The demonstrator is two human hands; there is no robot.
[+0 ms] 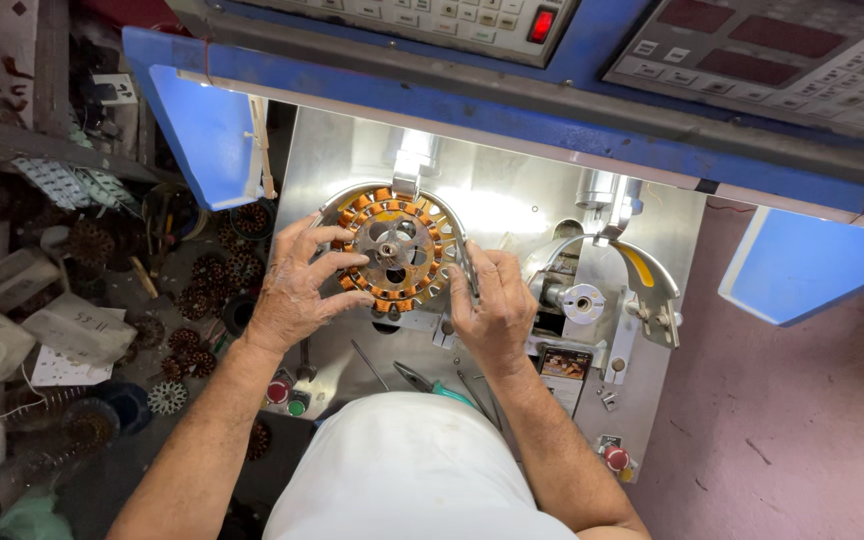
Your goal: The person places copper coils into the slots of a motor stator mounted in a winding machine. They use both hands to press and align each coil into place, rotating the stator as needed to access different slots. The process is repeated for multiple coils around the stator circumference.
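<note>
Copper-orange coils ring the round stator (392,250), which sits on the spindle at the middle of the steel plate (512,210) of the winding machine, right under the work light. From my remote seat I see the left hand (302,285) spread against the stator's left rim, fingers fanned over the coils and touching them, not clenched round anything. The right hand (492,310) is at the stator's right edge, its fingers curled against the curved metal guide (457,240) that arcs round that side; I think it pinches the guide or the rim just behind it, but the fingertips are hidden and I cannot tell which, or how firmly. Just right of that hand stands a second, bare spindle (584,303) with a curved arm bearing a yellow stripe (642,268). On the plate below the hands lie pliers with green handles (432,385), near the right wrist, and a red button (278,391) beside a green button (297,407) sit at the lower left corner. Left of the machine, a dark, cluttered bench carries several wound stators (207,290) heaped together, well apart from the one on the spindle. A blue frame (202,120) borders the plate above.
</note>
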